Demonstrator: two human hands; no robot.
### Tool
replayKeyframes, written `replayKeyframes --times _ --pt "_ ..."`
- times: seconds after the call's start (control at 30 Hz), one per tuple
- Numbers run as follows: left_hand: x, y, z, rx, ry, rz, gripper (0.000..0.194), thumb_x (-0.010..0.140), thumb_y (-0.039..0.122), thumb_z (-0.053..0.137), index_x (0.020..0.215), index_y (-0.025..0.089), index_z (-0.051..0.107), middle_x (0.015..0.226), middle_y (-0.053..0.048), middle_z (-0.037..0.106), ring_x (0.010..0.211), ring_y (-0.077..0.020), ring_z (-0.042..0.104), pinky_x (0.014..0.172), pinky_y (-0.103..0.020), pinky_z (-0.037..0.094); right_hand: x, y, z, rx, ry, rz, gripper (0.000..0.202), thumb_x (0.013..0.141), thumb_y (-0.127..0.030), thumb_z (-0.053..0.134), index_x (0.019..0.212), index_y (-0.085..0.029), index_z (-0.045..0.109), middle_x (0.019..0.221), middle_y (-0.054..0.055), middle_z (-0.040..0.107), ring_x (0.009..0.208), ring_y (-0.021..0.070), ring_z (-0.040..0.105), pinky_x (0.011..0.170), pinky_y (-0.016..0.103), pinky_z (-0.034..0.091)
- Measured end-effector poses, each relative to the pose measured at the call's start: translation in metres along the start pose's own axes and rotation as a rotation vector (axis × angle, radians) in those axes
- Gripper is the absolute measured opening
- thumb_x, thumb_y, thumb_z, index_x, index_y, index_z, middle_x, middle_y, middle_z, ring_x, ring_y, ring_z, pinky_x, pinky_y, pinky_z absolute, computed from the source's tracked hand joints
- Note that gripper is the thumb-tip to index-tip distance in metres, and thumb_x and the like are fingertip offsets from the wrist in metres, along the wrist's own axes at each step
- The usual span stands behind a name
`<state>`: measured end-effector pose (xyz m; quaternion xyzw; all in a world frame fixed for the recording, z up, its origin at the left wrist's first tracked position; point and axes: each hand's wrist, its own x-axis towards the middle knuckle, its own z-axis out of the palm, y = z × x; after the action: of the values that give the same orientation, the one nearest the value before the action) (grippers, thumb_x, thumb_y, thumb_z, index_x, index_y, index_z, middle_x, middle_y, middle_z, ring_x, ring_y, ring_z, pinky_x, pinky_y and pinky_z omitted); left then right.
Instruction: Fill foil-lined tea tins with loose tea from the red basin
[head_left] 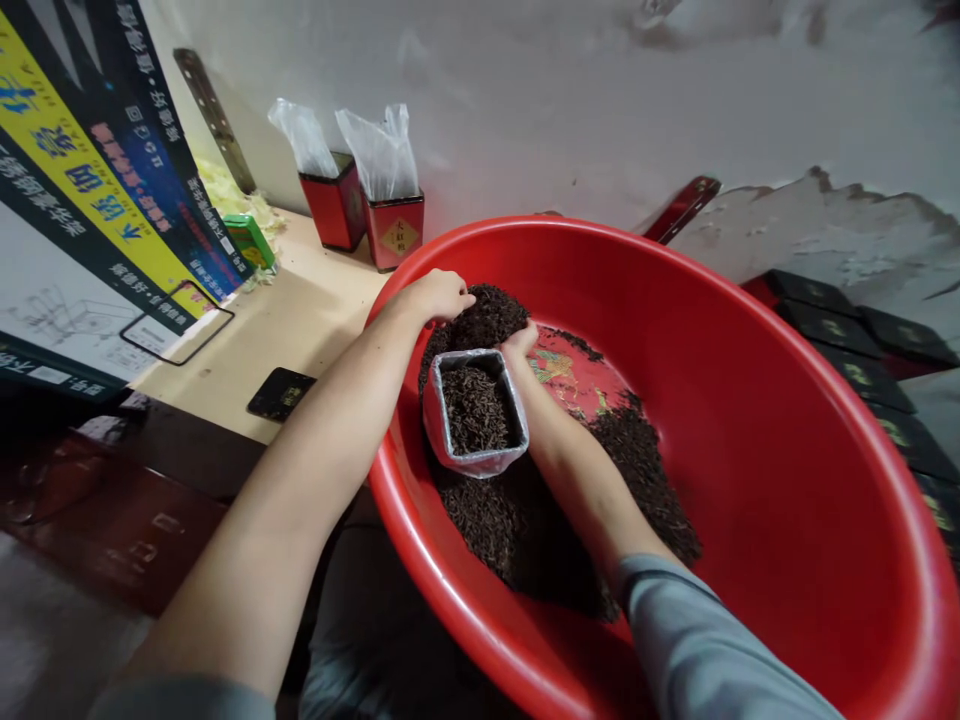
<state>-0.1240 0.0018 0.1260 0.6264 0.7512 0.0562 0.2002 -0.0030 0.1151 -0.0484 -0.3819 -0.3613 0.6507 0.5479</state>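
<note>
Dark loose tea leaves [486, 316] are heaped between my two hands inside a big red plastic basin [750, 400]. My left hand [444, 295] is curled at the heap's left edge, its fingertips against the leaves. On the other side my right hand [519, 342] is cupped at the heap, its thumb showing and its fingers hidden by the leaves. Just in front of my wrists stands a square tin [476, 462] lined with clear plastic and filled with tea leaves. More leaves lie around it on the basin floor.
Two red tins [396, 232] with plastic bags sticking out stand on the pale tabletop [330, 290] by the wall. A black lid [280, 393] lies near the table edge. A large printed carton [97, 190] stands at left; several dark boxes [832, 325] are stacked at right.
</note>
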Motion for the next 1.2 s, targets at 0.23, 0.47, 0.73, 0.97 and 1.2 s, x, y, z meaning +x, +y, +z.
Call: replayKeyframes --times 0.23,0.47,0.73,0.97,1.2 --pt "0.006 -0.005 0.004 0.032 -0.005 0.028 0.038 0.1 0.034 0.047 0.121 0.015 0.072 0.088 -0.009 0.077 0.066 -0.0173 0.069 0.066 -0.026 0.048 0.002 -0.034 0.022 0.321 0.121 0.149 0.041 0.088 -0.03 0.027 0.092 -0.02 0.067 0.072 0.003 0.07 0.074 0.0203 0.07 0.085 0.043 0.06" --pt "0.009 -0.005 0.005 0.063 0.007 0.018 0.037 0.099 0.034 0.049 0.12 0.016 0.073 0.091 -0.009 0.078 0.072 -0.0165 0.07 0.068 -0.025 0.047 -0.042 -0.081 0.021 0.457 0.056 0.201 0.024 0.084 -0.029 0.038 0.077 -0.021 0.059 0.066 0.002 0.067 0.062 0.0186 0.067 0.064 0.035 0.06" --pt "0.008 -0.006 0.005 0.024 -0.017 0.014 0.038 0.099 0.034 0.047 0.119 0.014 0.074 0.086 -0.009 0.077 0.072 -0.0171 0.07 0.067 -0.025 0.048 -0.122 -0.133 0.028 0.411 -0.13 0.174 0.016 0.084 -0.028 0.05 0.079 -0.021 0.064 0.075 -0.001 0.071 0.07 0.0161 0.069 0.072 0.033 0.061" --pt "0.011 -0.009 0.007 -0.027 -0.006 0.012 0.038 0.097 0.032 0.05 0.12 0.014 0.074 0.088 -0.01 0.077 0.065 -0.0184 0.068 0.063 -0.028 0.05 -0.16 -0.135 0.026 0.289 -0.332 0.189 0.023 0.083 -0.039 0.053 0.071 -0.022 0.063 0.077 0.002 0.071 0.086 0.0215 0.069 0.09 0.046 0.058" --pt "0.006 -0.006 0.005 -0.022 -0.02 0.013 0.036 0.098 0.031 0.05 0.118 0.014 0.074 0.087 -0.009 0.077 0.068 -0.0164 0.069 0.067 -0.025 0.051 -0.171 -0.135 0.026 0.172 -0.477 0.043 0.032 0.083 -0.047 0.057 0.061 -0.023 0.063 0.069 0.002 0.064 0.078 0.0208 0.065 0.095 0.047 0.052"
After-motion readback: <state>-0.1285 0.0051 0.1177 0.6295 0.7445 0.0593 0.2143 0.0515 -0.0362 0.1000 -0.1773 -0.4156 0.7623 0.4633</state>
